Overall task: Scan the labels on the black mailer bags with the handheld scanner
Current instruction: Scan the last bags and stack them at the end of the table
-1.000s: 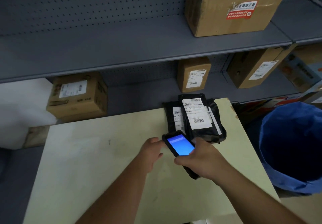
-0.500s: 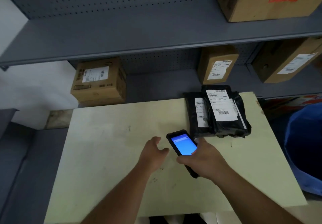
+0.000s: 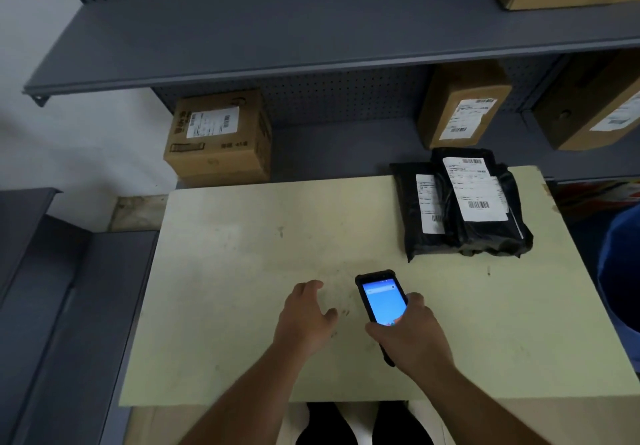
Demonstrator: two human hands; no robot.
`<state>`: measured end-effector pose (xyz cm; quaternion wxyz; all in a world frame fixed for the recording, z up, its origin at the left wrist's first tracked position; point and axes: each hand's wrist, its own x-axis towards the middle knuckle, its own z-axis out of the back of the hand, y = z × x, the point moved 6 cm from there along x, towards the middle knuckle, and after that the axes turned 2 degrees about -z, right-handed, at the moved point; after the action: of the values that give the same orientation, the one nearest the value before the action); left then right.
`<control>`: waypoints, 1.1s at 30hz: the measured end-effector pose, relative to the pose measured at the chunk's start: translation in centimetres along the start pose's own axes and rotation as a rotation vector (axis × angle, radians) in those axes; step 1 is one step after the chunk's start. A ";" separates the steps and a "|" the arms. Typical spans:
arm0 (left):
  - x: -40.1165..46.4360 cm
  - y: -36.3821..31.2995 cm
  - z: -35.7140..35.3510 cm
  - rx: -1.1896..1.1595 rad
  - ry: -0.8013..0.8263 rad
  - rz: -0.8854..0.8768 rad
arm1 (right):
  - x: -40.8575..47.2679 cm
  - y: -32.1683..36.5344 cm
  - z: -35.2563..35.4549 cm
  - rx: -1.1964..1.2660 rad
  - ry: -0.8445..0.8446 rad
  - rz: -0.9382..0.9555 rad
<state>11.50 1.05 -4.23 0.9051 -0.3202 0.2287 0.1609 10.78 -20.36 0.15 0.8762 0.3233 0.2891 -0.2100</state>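
The right hand (image 3: pixel 414 335) wraps its grip around the handheld scanner (image 3: pixel 381 302), blue screen lit; the left hand (image 3: pixel 304 316) hovers spread, empty. Black mailer bags (image 3: pixel 464 209) lie stacked far right on the table (image 3: pixel 242 271), white barcode labels (image 3: pixel 476 190) up (print unreadable).

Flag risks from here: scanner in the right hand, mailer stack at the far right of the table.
1. The top mailer bag overlaps the lower mailer bag, and part of the lower label is covered, so its barcode may be missed.
2. Both white labels sit close together, so the handheld scanner could read the wrong one or the same one twice.
3. The right hand holds the scanner short of the stack; the left hand is empty, so nothing steadies the bags.
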 end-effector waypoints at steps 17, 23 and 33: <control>-2.0 3.3 -1.5 0.015 -0.043 -0.047 | -0.2 -4.6 -5.2 0.007 -0.053 -0.145; -2.4 4.3 -1.6 0.009 -0.049 -0.048 | 0.3 -5.4 -6.8 -0.004 -0.051 -0.163; -2.8 5.4 -1.3 -0.011 -0.091 -0.055 | 0.7 -5.4 -7.9 -0.232 -0.122 -0.163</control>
<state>6.40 3.79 -6.46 0.9168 -0.3238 0.1775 0.1518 5.42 -18.82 -7.63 0.9038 0.1822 0.2827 -0.2648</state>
